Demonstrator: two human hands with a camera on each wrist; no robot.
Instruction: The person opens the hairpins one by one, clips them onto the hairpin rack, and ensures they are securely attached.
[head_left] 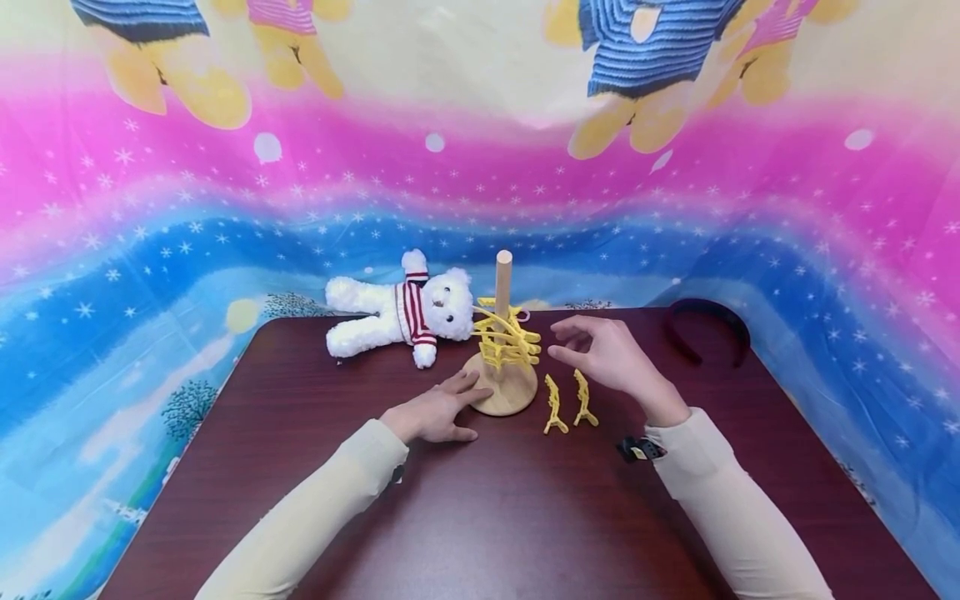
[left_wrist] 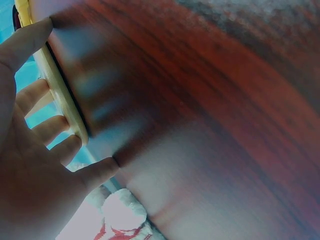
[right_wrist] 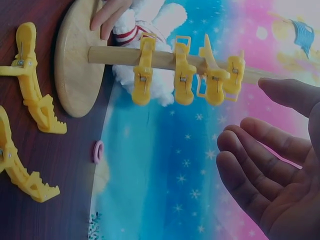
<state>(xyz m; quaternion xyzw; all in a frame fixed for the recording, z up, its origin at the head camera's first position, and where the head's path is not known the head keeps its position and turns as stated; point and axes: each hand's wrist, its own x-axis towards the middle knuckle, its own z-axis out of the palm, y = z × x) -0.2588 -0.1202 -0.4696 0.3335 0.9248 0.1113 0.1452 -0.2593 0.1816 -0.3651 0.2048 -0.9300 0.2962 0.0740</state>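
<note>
A wooden post [head_left: 504,279] stands upright on a round wooden base [head_left: 510,403]. Several yellow hair clips [right_wrist: 183,80] are clipped one above another along the post. My left hand [head_left: 433,410] rests with spread fingers at the left edge of the base. To the right of the clips, my right hand [head_left: 609,354] hovers with relaxed, slightly bent fingers and a gap between thumb and fingertips; nothing is in it. Below that hand, two more yellow hair clips [head_left: 553,407] lie side by side on the table, right of the base.
A white plush bear [head_left: 415,310] in a striped sweater lies on its back left of the post. Toward the right rear corner of the table [head_left: 540,517] is a dark red headband [head_left: 741,332]. A small pink ring [right_wrist: 98,151] lies behind the stand. Patterned cloth hangs around the table.
</note>
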